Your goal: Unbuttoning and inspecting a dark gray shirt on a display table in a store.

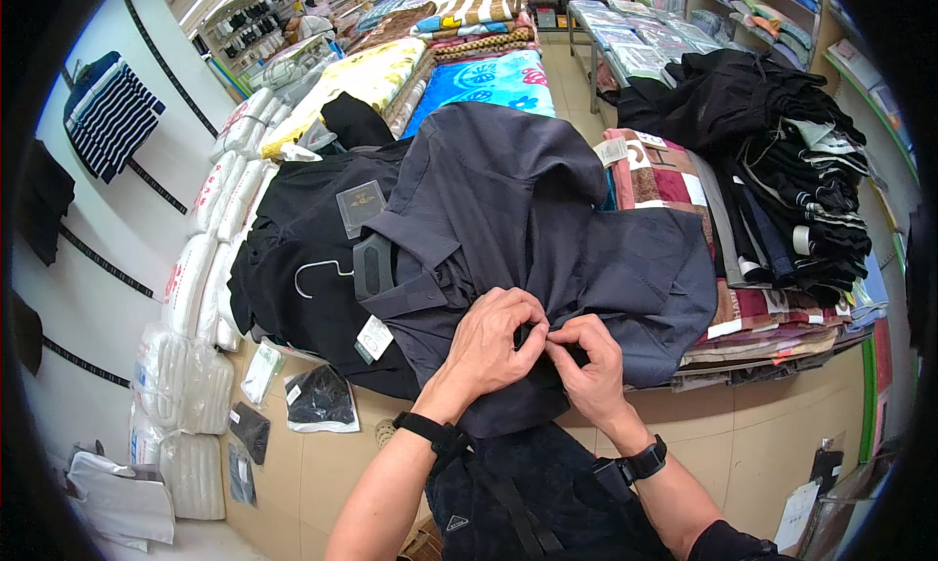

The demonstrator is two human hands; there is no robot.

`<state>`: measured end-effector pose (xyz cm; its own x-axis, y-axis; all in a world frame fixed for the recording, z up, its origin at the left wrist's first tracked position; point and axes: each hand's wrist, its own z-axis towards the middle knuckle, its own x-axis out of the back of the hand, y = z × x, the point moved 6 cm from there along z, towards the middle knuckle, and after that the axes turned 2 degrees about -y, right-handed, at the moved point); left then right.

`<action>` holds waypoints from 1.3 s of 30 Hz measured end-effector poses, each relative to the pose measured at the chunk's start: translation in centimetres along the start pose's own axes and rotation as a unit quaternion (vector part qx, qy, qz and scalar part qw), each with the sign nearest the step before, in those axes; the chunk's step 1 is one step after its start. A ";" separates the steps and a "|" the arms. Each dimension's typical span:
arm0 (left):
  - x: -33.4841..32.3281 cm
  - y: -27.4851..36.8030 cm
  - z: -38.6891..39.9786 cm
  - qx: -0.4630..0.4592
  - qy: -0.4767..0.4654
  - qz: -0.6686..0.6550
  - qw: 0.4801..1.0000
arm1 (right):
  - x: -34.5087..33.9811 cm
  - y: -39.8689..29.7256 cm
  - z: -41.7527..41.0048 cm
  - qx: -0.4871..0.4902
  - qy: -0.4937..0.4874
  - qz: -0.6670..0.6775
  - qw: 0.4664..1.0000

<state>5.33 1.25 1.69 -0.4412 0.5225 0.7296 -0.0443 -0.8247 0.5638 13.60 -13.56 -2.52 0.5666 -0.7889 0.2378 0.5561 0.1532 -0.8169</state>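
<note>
A dark grey collared shirt lies spread before me, its collar towards the left. Inside the collar sits a black hanger with a metal hook. My left hand pinches the shirt's front between thumb and index finger. Close beside it, my right hand pinches the same part of the fabric, the fingertips of both hands nearly meeting. What lies between the fingertips is too small to tell. A white paper tag hangs near the collar. Black garments lie under the shirt's left side, with a square dark label on them.
Folded black clothes are piled at the right on patterned blankets. Folded towels and blankets stand beyond the shirt. Plastic-wrapped white bundles line the left wall. Bagged garments lie on the tiled floor at the lower left.
</note>
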 end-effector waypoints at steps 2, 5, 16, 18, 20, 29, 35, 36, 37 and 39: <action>0.0 -0.1 0.0 -0.001 0.001 0.000 1.000 | 0.0 0.1 0.0 -0.003 0.000 0.002 1.000; -0.1 -0.1 0.0 0.010 -0.008 0.000 1.000 | 0.1 0.3 -0.1 -0.002 -0.001 0.001 1.000; -0.1 -0.1 0.0 0.006 -0.002 0.000 1.000 | 0.0 0.6 -0.4 -0.034 0.007 0.006 0.999; -0.1 -0.1 0.0 0.006 -0.001 0.000 1.000 | 0.0 0.5 -0.4 -0.035 0.011 0.001 0.999; -0.1 0.1 0.1 0.006 -0.001 0.003 1.000 | 0.0 0.6 -0.4 -0.033 0.018 -0.005 0.999; 0.0 0.1 0.0 0.012 -0.011 0.003 1.000 | 0.0 0.5 -0.4 -0.035 0.009 -0.020 0.999; -0.1 0.0 0.0 0.014 -0.015 0.001 1.000 | 0.1 1.0 -0.8 -0.071 0.029 0.010 0.997; -0.1 0.0 0.0 0.013 -0.014 0.003 1.000 | 0.1 0.9 -0.7 -0.059 0.024 0.004 0.998; 0.0 0.0 0.0 0.012 -0.012 0.004 1.000 | 0.2 0.9 -0.7 -0.047 0.018 -0.002 0.999; 0.0 0.0 0.0 0.010 -0.010 0.004 1.000 | 0.3 0.8 -0.5 -0.034 0.013 -0.009 0.999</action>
<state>5.33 1.24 1.67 -0.4235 0.5202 0.7417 -0.0231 -0.8247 0.5652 13.86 -13.97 -3.41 0.5406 -0.8063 0.2401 0.5227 0.0984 -0.8468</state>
